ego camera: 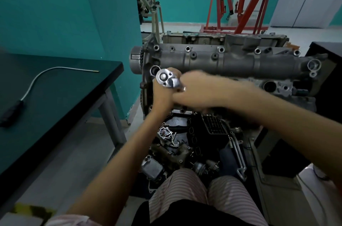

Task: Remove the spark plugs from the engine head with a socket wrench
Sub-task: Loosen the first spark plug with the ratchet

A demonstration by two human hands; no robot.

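Ratchet work is underway at the near left end of the engine head [212, 59], so I'd call this early to middle of the job, and it's hard to say more than that. The socket wrench [167, 79] has its shiny round head facing up at the camera, right beside an open round bore at that corner of the head. The left hand [162, 94] comes up from below and its grip is wrapped around the tool under the ratchet head. The right hand [196, 87] reaches across from the right with its fingers closed over the handle end; it's motion-blurred, so I can't make out the exact finger placement.

No loose spark plugs anywhere I can spot, not on the dark bench [55, 87] to the left (just a flexible pickup tool [37, 81] with a black handle lying there) and not in the pile of parts on the floor below. The socket itself and whatever it's seated on are hidden under the hands. My guess is the plugs are mostly still to come out, but the plug wells aren't clearly visible, so take that with salt.
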